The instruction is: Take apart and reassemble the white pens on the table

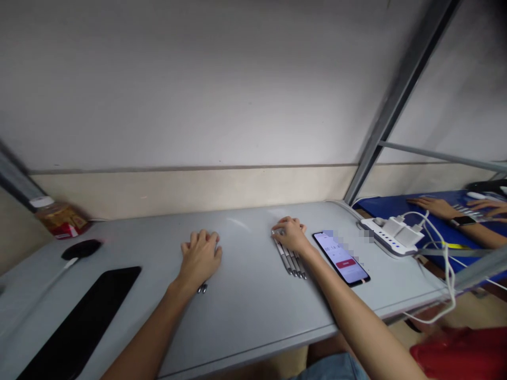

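My left hand (201, 257) is curled palm-down over a few pens on the grey table. Only the pens' dark metallic tips (202, 288) stick out below the palm, and the rest is hidden. To the right, my right hand (291, 235) bends its fingers around the far ends of several white-and-grey pens (289, 261). These pens lie side by side, tips towards me. The fingers cover their far ends, so which pens they grip is partly hidden.
A phone (341, 257) with a lit screen lies right of the pens, before a white power strip (392, 237) with cables. Leftward are a black slab (85, 322), a dark oval device (81, 249) and a bottle (61, 217). Another person's hands (435, 207) work at a blue table.
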{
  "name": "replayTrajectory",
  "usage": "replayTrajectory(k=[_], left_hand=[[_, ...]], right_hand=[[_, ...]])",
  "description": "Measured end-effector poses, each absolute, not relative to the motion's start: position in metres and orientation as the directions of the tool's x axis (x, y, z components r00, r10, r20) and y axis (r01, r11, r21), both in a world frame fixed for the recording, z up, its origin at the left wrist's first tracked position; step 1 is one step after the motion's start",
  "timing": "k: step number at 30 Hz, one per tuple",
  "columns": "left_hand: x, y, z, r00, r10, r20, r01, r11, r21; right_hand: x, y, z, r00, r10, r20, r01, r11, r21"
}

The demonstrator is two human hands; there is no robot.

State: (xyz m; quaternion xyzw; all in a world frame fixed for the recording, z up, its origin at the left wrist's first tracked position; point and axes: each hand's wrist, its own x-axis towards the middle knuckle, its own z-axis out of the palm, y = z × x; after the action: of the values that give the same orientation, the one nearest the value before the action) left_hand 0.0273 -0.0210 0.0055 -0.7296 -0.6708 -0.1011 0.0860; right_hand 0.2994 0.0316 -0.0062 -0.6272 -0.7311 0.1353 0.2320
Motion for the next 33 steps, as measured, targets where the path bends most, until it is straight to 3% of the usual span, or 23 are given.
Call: replayTrajectory(k=[8,16,20,26,29,33], left_hand=[[0.027,-0.022,0.008,0.012,0.966,0.258,0.998,0.004,-0.059],[0.035,-0.025,0.000,0.156,0.946,0.286,0.987,-0.163,0.003],[0.045,-0.027,-0.001,0.235,0.912,0.336,0.941,-0.300,0.155],[0.060,-0.031,0.004,0.368,0.885,0.286,0.690,-0.466,0.554],[0.059,-0.032,0.005,0.386,0.877,0.287,0.647,-0.479,0.593],[0.052,-0.028,0.007,0.363,0.862,0.353,0.763,-0.493,0.419]], right_hand=[[0.298,0.028,0.000,-0.032,0.960,0.278,0.806,0.189,-0.561],[0.293,0.021,0.005,-0.018,0.941,0.337,0.776,0.225,-0.588],[0.280,0.008,0.007,-0.246,0.880,0.407,0.720,0.447,-0.531],[0.264,-0.004,0.010,-0.592,0.668,0.451,0.478,0.741,-0.472],[0.264,-0.002,0.010,-0.565,0.708,0.424,0.464,0.697,-0.546],[0.269,0.005,0.008,-0.404,0.861,0.308,0.431,0.476,-0.767]])
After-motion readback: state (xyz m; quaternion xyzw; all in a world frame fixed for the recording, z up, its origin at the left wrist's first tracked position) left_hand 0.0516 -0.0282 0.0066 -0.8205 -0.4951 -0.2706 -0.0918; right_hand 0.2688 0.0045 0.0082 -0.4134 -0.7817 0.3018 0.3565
